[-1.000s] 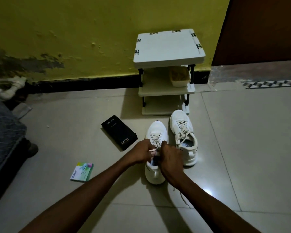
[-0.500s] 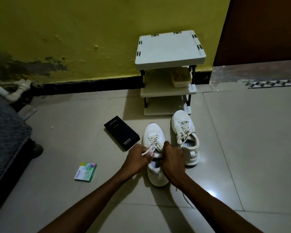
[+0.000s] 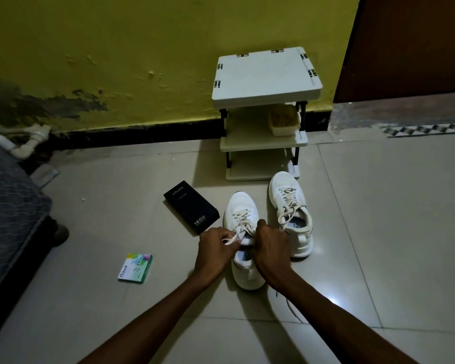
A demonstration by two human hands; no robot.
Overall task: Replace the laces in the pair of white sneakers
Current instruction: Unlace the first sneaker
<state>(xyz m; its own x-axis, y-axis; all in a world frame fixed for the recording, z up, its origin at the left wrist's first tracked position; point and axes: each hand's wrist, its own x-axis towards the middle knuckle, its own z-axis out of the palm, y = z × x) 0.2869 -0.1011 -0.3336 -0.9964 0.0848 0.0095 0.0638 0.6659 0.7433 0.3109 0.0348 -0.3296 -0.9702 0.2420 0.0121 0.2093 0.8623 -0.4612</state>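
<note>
Left hand point(image 3: 216, 248) pinching the loose lace end point(image 3: 229, 240); right hand point(image 3: 271, 245) curled around the upper of the near white sneaker point(image 3: 243, 206) by its top eyelets. Sits on the floor tile directly under both hands, toe toward the wall, heel toward the wrists, long axis straight ahead. Probably calls for drawing the lace out leftward, left hand nearer. Second sneaker point(image 3: 289, 206) just beside on the right, laced; black vivo box point(image 3: 191, 207) near on the left.

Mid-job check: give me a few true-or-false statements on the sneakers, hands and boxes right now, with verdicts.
1. The left hand pinches a lace of the nearer sneaker. True.
2. The right hand hangs idle. False: it grips the nearer sneaker's top.
3. The farther sneaker has no lace. False: it is laced.
4. The black box lies left of the sneakers. True.
5. The green packet sits on the rack. False: it lies on the floor.
</note>
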